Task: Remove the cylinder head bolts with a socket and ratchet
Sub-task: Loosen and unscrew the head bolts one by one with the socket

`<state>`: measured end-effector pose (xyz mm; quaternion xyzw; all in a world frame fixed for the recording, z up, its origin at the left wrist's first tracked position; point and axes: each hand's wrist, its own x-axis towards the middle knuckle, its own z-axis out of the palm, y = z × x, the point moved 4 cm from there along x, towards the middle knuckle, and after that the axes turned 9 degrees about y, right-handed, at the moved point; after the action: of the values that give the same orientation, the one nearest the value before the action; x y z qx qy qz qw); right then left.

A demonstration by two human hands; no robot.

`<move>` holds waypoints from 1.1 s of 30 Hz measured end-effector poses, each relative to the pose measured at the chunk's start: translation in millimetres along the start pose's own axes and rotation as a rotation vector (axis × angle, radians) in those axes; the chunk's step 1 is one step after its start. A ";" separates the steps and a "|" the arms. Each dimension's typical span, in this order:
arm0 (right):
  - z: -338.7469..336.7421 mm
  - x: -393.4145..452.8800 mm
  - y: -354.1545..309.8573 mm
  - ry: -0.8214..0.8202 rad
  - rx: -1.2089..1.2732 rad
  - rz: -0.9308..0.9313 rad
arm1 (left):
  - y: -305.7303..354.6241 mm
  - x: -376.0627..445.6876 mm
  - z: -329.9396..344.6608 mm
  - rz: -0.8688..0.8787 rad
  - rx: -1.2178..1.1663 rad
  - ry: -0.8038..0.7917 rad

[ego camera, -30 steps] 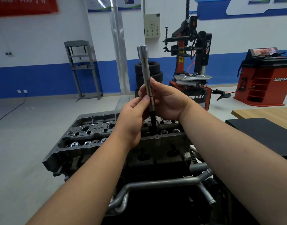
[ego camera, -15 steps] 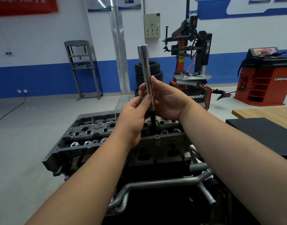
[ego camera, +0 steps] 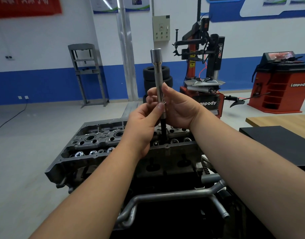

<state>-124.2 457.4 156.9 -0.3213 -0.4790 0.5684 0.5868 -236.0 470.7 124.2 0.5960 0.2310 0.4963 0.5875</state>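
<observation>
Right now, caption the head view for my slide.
Both hands, left and right, hold a long socket extension upright over the cylinder head.

Both forearms bare, reaching forward and converging at chest-centre. Left hand comes in from lower left, back of hand toward the camera, thumb up and pressed against the extension bar, fingers curled behind it. Right hand comes in from lower right, palm facing left, fingers wrapped round the far side of the same bar, fingertips showing past its left edge. Hands just beside each other, right slightly higher. Wrists straight.
</observation>
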 end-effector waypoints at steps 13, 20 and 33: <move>-1.0 1.0 0.1 0.024 -0.001 -0.005 | 1.2 -1.1 1.1 -0.005 -0.006 -0.005; -4.9 0.6 0.4 0.110 -0.041 -0.012 | -2.1 0.8 -1.9 -0.040 0.016 -0.011; -6.6 1.5 1.0 0.104 -0.042 -0.016 | -1.8 0.7 -1.5 -0.042 -0.004 -0.009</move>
<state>-118.5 460.1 154.0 -0.3588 -0.4623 0.5359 0.6086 -236.5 472.4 122.5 0.5922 0.2398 0.4817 0.5998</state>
